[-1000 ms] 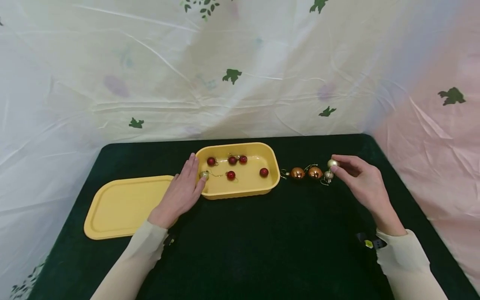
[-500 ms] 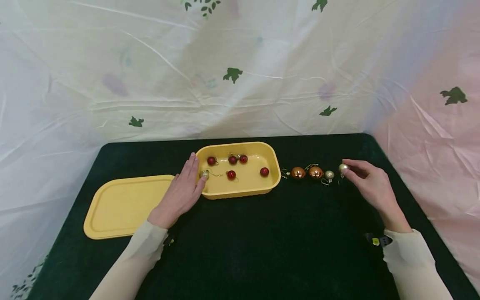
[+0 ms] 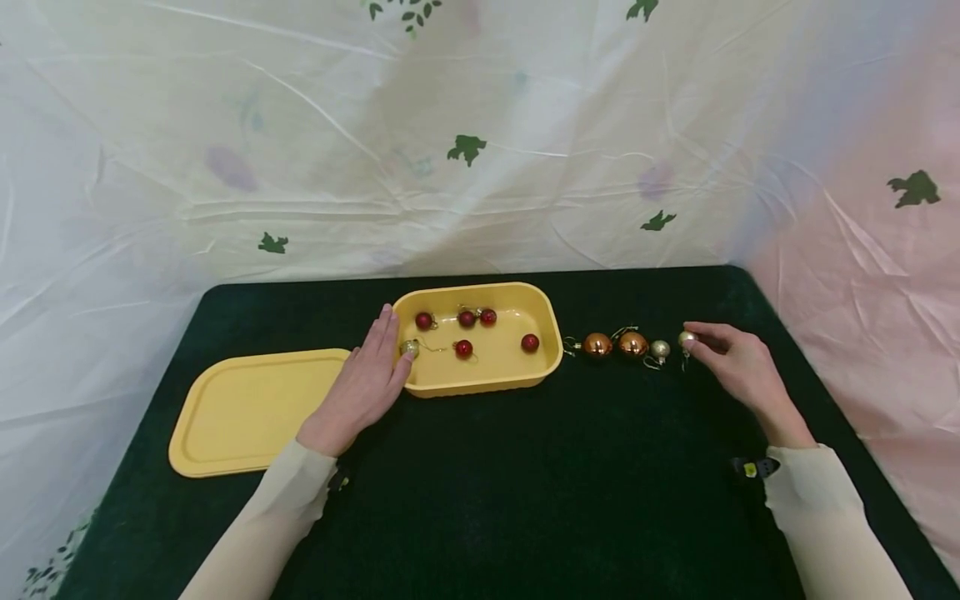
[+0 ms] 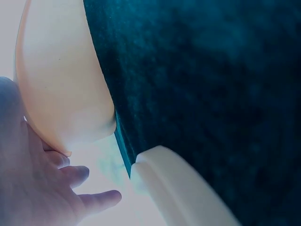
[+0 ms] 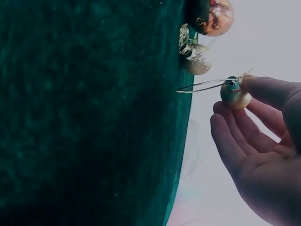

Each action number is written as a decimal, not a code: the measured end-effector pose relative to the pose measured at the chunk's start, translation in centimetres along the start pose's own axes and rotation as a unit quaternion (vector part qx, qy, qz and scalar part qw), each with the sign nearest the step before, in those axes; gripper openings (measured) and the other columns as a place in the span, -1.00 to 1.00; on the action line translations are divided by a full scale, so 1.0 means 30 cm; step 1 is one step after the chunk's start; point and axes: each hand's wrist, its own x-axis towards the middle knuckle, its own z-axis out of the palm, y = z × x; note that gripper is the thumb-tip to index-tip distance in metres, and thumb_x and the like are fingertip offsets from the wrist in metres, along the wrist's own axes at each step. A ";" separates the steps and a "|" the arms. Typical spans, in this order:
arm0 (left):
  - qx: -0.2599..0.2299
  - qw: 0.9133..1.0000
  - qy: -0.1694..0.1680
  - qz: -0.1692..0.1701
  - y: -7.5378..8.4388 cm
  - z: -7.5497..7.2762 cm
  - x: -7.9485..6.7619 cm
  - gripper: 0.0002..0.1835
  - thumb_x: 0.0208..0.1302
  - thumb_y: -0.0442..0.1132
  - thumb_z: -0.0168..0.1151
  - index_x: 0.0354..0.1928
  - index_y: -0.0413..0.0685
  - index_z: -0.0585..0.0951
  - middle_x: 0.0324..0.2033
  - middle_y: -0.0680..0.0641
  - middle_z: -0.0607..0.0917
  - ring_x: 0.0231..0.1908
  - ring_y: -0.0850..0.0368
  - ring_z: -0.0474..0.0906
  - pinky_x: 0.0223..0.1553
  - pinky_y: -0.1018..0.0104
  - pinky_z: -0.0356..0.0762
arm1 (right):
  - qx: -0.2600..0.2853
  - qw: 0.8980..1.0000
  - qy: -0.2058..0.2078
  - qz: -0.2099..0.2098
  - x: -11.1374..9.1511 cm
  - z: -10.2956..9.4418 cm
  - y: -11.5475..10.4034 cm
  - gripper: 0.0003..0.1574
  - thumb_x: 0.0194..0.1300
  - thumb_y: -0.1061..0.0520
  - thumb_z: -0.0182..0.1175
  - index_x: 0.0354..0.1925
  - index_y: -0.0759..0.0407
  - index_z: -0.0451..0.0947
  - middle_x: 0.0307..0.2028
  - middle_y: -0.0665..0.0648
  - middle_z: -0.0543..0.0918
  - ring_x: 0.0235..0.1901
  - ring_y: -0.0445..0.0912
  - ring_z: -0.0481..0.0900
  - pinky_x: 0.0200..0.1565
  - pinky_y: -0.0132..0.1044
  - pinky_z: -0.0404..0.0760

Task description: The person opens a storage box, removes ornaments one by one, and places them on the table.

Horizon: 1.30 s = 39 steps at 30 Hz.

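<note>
My right hand (image 3: 738, 367) pinches a small gold Christmas bauble (image 3: 686, 337) between thumb and fingertips at the right end of a row. In the right wrist view its string loop sticks out from the cap of the bauble (image 5: 235, 96). Just left of it lies a glittery gold bauble (image 3: 660, 349), then two larger copper baubles (image 3: 633, 344). My left hand (image 3: 363, 383) rests with straight fingers along the left end of a yellow box (image 3: 480, 387), thumb at its rim. Inside the box lie several red baubles (image 3: 463, 349) and one gold bauble (image 3: 409, 348) near that thumb.
A yellow lid (image 3: 255, 412) lies flat on the dark green tablecloth (image 3: 525, 500), partly under my left forearm. Behind the table hangs a pale cloth (image 3: 337, 167) with green leaf shapes.
My right hand has moved right and slightly down with the small gold bauble, away from the glittery one, to the end of the row. My left hand has stayed at the box.
</note>
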 end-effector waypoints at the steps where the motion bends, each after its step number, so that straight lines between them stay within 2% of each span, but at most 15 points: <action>1: 0.000 1.000 0.000 0.000 0.000 0.001 0.000 -0.19 0.66 0.06 -0.16 0.66 -0.17 -0.21 0.66 -0.11 -0.29 0.61 -0.19 -0.19 0.48 -0.33 0.05 | -0.003 1.000 -0.003 -0.001 0.004 0.001 0.004 -0.41 0.58 -0.13 0.13 0.32 0.24 0.56 0.20 0.43 0.60 0.05 0.23 0.61 -0.23 -0.39 0.49; 5: 0.000 1.000 0.002 0.001 -0.001 0.001 -0.001 -0.19 0.66 0.07 -0.16 0.66 -0.17 -0.21 0.66 -0.09 -0.30 0.62 -0.17 -0.19 0.48 -0.31 0.06 | -0.011 1.000 -0.017 0.002 0.017 0.004 0.016 -0.41 0.59 -0.13 0.11 0.31 0.25 0.56 0.20 0.45 0.58 0.04 0.23 0.58 -0.20 -0.18 0.51; 8: 0.002 1.000 0.002 0.002 -0.001 0.002 -0.002 -0.19 0.66 0.07 -0.17 0.66 -0.17 -0.22 0.66 -0.09 -0.30 0.61 -0.18 -0.18 0.48 -0.31 0.06 | -0.012 0.999 -0.031 0.007 0.024 0.006 0.022 -0.40 0.60 -0.14 0.08 0.32 0.25 0.54 0.20 0.46 0.57 0.01 0.22 0.56 -0.21 -0.12 0.50; 14: -0.002 1.000 0.001 0.001 0.000 0.005 -0.001 -0.19 0.66 0.07 -0.16 0.66 -0.16 -0.22 0.66 -0.08 -0.31 0.62 -0.17 -0.18 0.49 -0.31 0.06 | -0.015 0.999 -0.049 0.006 0.031 0.014 0.034 -0.40 0.61 -0.13 0.07 0.31 0.27 0.54 0.09 0.41 0.63 -0.16 0.12 0.52 -0.32 -0.19 0.46; 18: -0.002 1.000 0.002 0.002 0.000 0.007 0.001 -0.19 0.66 0.06 -0.15 0.66 -0.16 -0.22 0.66 -0.09 -0.30 0.61 -0.17 -0.17 0.49 -0.29 0.07 | -0.017 0.998 -0.054 0.005 0.034 0.018 0.045 -0.41 0.61 -0.12 0.08 0.32 0.27 0.54 0.07 0.40 0.65 -0.21 0.10 0.51 -0.36 -0.22 0.45; 39: 0.003 1.000 0.007 0.004 0.001 0.007 -0.004 -0.19 0.66 0.04 -0.14 0.66 -0.17 -0.23 0.66 -0.16 -0.26 0.61 -0.18 -0.16 0.49 -0.25 0.09 | -0.012 0.997 -0.082 0.004 0.051 0.033 0.070 -0.42 0.62 -0.09 0.05 0.33 0.28 0.52 0.20 0.44 0.59 -0.08 0.13 0.50 -0.20 -0.13 0.46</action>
